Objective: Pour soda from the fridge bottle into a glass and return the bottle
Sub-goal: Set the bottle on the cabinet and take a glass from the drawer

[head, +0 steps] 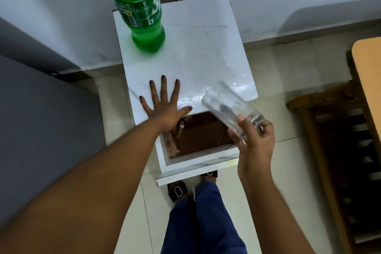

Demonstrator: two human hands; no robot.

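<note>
Head view is showing the right hand (254, 140) gripping an empty clear glass (229, 107) by its thick base, tilted with the mouth pointing away and up over the near right part of the tabletop (206, 47). That glass is looking rigid, smooth and breakable, so holding it around the wall rather than by the base alone would probably be steadier. Left hand (165, 105) is lying flat and spread wide on the near edge, holding nothing. At the far left corner the green soda bottle (142, 10) is standing upright, close to the edge; it is looking fairly full, hence heavy and slippery, best taken around the labelled middle. Open marble between bottle and hands is leaving room to set the glass down. An open drawer (202, 136) is jutting out below.
</note>
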